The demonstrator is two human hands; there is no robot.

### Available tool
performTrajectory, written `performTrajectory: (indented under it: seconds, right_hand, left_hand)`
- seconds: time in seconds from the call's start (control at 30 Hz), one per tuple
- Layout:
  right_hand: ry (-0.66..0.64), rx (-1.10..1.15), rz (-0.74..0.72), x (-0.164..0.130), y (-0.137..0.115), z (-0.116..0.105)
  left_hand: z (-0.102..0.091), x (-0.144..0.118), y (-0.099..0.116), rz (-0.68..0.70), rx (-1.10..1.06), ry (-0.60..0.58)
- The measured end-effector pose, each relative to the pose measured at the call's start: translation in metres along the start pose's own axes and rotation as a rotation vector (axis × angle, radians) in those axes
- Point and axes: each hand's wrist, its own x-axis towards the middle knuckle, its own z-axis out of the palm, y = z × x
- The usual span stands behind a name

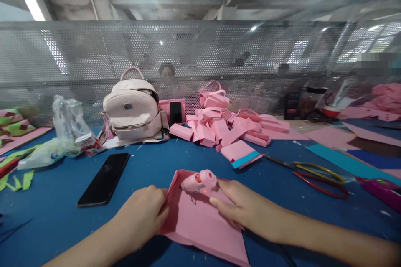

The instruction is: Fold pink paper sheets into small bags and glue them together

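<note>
Bare left hand [148, 210] and right hand [239, 206] meet over a thin pink sheet with a raised edge [203, 225], at the near middle of a blue tabletop [144, 171]. The sheet lies directly before the person, probably so both hands reach it easily. Its far left corner stands up, apparently braced by the left hand so that the narrow end of a pale pink glue gun [205, 181] can point into it. Scissors with yellow and red handles [319, 173] lie to the right, likely set aside within reach; a black rectangular phone [103, 181] lies flat to the left. Beyond, folded pink pieces [216, 127] are heaped, perhaps to leave working room.

The left hand is curled closed, pinching the sheet's left edge, its fingertips hidden. The right hand wraps the glue gun's handle; whether it presses a trigger cannot be told.
</note>
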Motion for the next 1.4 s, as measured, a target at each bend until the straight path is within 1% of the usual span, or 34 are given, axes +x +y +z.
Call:
performTrajectory:
  seconds: [0.1, 0.2, 0.37, 0.53, 0.7, 0.77, 0.87, 0.93, 0.97, 1.03, 1.1, 1.17, 1.2, 1.27, 1.33, 1.4]
  right_hand:
    - [0.019, -0.051, 0.025, 0.001, 0.002, 0.0]
    - [0.042, -0.053, 0.008, 0.002, 0.003, 0.001]
    - [0.061, -0.121, 0.055, 0.002, 0.003, -0.001]
    - [0.043, -0.029, -0.015, 0.005, 0.0, -0.003]
    - [0.044, -0.036, -0.103, 0.005, -0.002, -0.007]
    - [0.05, -0.03, -0.103, 0.003, -0.001, -0.01]
    - [0.125, -0.02, 0.006, -0.003, 0.003, -0.018]
    - [0.153, 0.034, 0.099, -0.006, 0.006, -0.028]
    - [0.152, 0.08, 0.139, -0.008, 0.008, -0.035]
    - [0.172, 0.15, 0.175, -0.01, 0.011, -0.053]
    - [0.23, 0.142, 0.19, -0.013, 0.015, -0.072]
    - [0.291, 0.11, 0.209, -0.017, 0.022, -0.087]
    - [0.314, 0.08, 0.236, -0.02, 0.027, -0.092]
    - [0.372, 0.003, 0.335, -0.028, 0.038, -0.096]
    - [0.445, -0.073, 0.444, -0.038, 0.053, -0.094]
    - [0.498, -0.104, 0.516, -0.05, 0.07, -0.089]
  left_hand:
    - [0.0, 0.001, -0.001, -0.001, 0.003, 0.005]
    - [-0.001, 0.002, -0.001, -0.014, 0.004, 0.001]
    - [-0.004, 0.002, 0.0, -0.02, -0.016, -0.007]
    - [-0.006, 0.0, 0.002, -0.026, -0.021, -0.015]
    - [-0.008, 0.0, 0.002, -0.031, -0.005, -0.016]
    - [-0.01, 0.0, 0.001, -0.041, -0.012, -0.016]
    - [-0.015, 0.0, -0.001, -0.061, -0.027, -0.002]
    - [-0.021, 0.0, -0.004, -0.071, -0.058, -0.014]
    - [-0.024, 0.0, -0.007, -0.069, -0.087, -0.032]
    - [-0.029, 0.001, -0.014, -0.046, -0.182, -0.09]
    - [-0.032, 0.003, -0.023, -0.017, -0.281, -0.137]
    - [-0.033, 0.006, -0.032, 0.003, -0.32, -0.142]
    - [-0.033, 0.008, -0.036, 0.013, -0.31, -0.132]
    - [-0.033, 0.012, -0.044, 0.037, -0.245, -0.103]
    - [-0.033, 0.015, -0.048, 0.065, -0.152, -0.081]
    - [-0.034, 0.019, -0.049, 0.095, -0.05, -0.073]
